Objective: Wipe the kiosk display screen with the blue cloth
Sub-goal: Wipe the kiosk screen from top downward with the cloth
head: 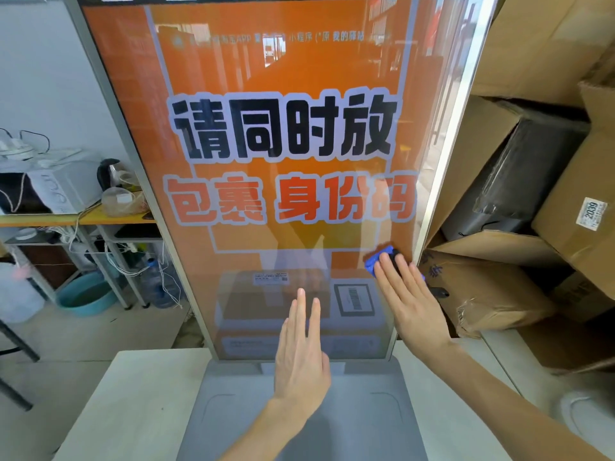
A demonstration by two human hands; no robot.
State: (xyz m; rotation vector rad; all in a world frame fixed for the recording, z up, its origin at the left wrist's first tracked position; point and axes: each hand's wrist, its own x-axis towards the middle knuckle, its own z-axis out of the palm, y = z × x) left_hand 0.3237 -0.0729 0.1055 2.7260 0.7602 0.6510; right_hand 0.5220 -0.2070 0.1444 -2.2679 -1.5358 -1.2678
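Blue cloth (376, 261) sits under the fingertips of my right hand (407, 297), at about 4 o'clock in my view. It is flat against the kiosk display screen (283, 128), just beside the screen's right frame. Only a bunched blue edge with a dark patch shows, poking out past the fingers towards 11 o'clock; the rest is hidden under the hand.

Nearest to me, at 6 o'clock, is the grey base tray (366, 410) of the kiosk, standing on a white table (133, 394). My left hand (301, 354) reaches over it, palm away from me. Its fingers are straight and close together, with the tips up at 12 o'clock in front of the lower part of the screen. It holds nothing, and I cannot tell whether it touches the glass.

Further on, the right hand lies flat with its fingers straight and slightly fanned. It presses the cloth onto the screen rather than curling round it.

The screen shows an orange picture with large black and orange characters, and a parcel and a barcode drawn low down.

Beyond, at 3 o'clock, cardboard boxes (492, 287) are stacked against the kiosk's right edge. At 9 o'clock a shelf carries a dark kettle (108, 173), with a teal basin (86, 294) on the floor below.
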